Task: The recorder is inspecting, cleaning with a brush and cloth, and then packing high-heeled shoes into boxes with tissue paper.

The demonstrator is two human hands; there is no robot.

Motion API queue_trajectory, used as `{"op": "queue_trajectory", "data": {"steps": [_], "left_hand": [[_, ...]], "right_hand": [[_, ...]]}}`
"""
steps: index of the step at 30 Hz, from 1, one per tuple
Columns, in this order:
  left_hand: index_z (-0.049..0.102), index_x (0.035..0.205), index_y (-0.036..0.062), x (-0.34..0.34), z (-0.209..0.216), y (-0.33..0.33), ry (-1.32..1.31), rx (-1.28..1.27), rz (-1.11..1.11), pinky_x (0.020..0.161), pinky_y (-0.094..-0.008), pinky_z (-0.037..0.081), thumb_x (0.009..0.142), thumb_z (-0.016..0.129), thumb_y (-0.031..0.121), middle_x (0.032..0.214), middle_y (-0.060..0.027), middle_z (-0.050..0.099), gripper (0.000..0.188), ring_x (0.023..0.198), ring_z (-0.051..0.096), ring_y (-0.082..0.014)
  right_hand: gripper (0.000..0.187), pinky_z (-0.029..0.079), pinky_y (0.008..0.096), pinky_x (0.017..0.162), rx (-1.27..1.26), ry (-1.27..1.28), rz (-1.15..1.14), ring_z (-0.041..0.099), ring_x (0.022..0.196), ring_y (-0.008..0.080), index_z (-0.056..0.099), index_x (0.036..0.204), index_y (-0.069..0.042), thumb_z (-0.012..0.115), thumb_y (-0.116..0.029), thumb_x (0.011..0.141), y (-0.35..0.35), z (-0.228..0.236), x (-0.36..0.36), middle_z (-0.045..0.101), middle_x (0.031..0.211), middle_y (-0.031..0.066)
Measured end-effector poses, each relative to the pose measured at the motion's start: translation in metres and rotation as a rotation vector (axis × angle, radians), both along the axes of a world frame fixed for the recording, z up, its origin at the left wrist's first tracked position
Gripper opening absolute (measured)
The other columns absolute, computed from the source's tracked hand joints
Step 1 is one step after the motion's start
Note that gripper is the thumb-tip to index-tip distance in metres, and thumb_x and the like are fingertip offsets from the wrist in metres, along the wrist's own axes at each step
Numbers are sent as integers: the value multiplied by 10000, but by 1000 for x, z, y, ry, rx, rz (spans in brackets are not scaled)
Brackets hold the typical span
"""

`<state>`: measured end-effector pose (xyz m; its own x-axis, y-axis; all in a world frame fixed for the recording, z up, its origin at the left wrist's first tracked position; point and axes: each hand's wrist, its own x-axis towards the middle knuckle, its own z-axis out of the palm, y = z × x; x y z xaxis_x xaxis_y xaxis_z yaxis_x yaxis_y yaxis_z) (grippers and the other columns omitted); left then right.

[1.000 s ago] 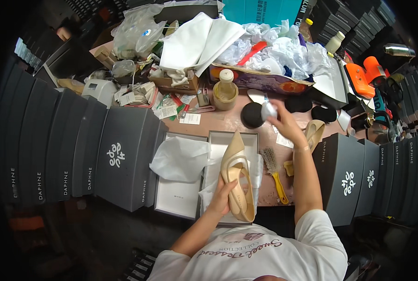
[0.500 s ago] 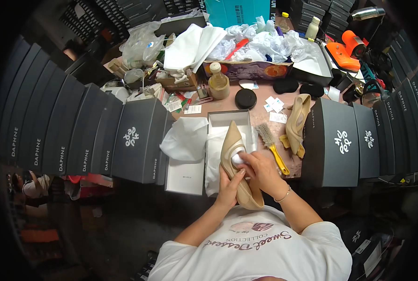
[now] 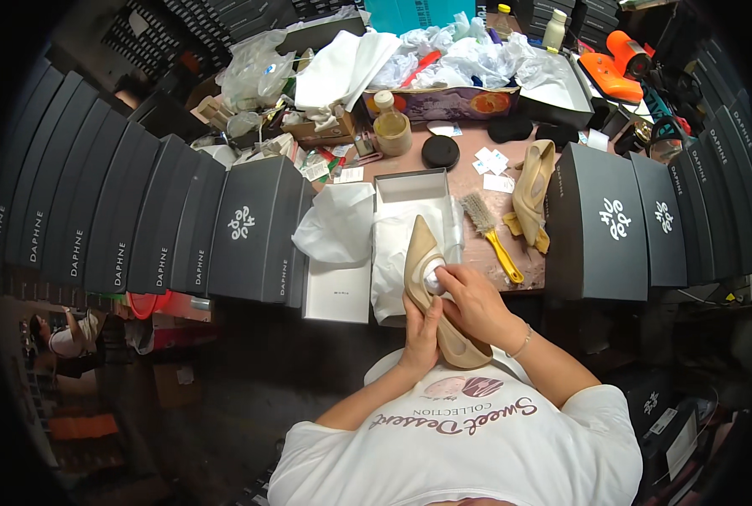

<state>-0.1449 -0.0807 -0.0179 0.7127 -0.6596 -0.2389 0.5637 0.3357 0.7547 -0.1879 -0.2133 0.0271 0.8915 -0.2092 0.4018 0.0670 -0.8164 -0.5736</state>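
A beige pointed-toe shoe (image 3: 421, 243) is held at a slant in front of my chest, its toe pointing away from me. My left hand (image 3: 421, 331) is closed round the shoe's side from the left and below. With its fingers in the shoe's opening, my right hand (image 3: 479, 309) presses on a white paper wad (image 3: 432, 268) near the toe; its fingertips are partly hidden. Beneath the toe lies an open shoebox (image 3: 411, 184) lined with white tissue paper (image 3: 389, 274). The matching beige shoe (image 3: 531, 187) rests on the table to the right.
Right of the box lie a yellow-handled brush (image 3: 501, 253) and a yellow cloth (image 3: 515, 228). A box lid (image 3: 335, 295) with tissue is on the left. Dark shoeboxes (image 3: 254, 232) line both sides. Behind are a bottle (image 3: 391, 131), a round black tin (image 3: 440, 153) and a carton (image 3: 443, 104) of crumpled paper.
My right fingers have pushed further toward the toe over the paper wad. The shoe's heel has swung slightly right. The whole view has shifted a little.
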Motion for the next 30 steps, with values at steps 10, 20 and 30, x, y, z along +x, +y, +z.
{"op": "queue_trajectory", "data": {"steps": [10, 20, 30], "left_hand": [[209, 1411, 84, -3, -11, 4, -147, 117, 19, 1004, -318, 383, 940, 601, 241, 1327, -114, 394, 633, 1210, 416, -172], [231, 1403, 89, 2, 16, 2, 38, 38, -45, 901, -293, 458, 926, 564, 159, 1237, -94, 427, 586, 1075, 500, -151], [144, 1460, -7, 15, 24, 10, -355, 114, -111, 1022, -330, 344, 950, 564, 301, 1385, -143, 352, 729, 1268, 374, -196]], "right_hand": [[192, 495, 374, 722, 357, 48, 4, 595, 788, 345, 623, 975, -14, 684, -60, 798, -1, -10, 11, 615, 917, 150], [875, 437, 344, 958, 375, 41, 14, 540, 1145, 315, 290, 1437, -38, 772, -110, 710, -13, 0, 13, 543, 1218, 227], [554, 505, 339, 769, 598, 226, 104, 669, 850, 281, 512, 1243, 22, 634, 0, 703, -40, 10, 34, 645, 941, 237]]}}
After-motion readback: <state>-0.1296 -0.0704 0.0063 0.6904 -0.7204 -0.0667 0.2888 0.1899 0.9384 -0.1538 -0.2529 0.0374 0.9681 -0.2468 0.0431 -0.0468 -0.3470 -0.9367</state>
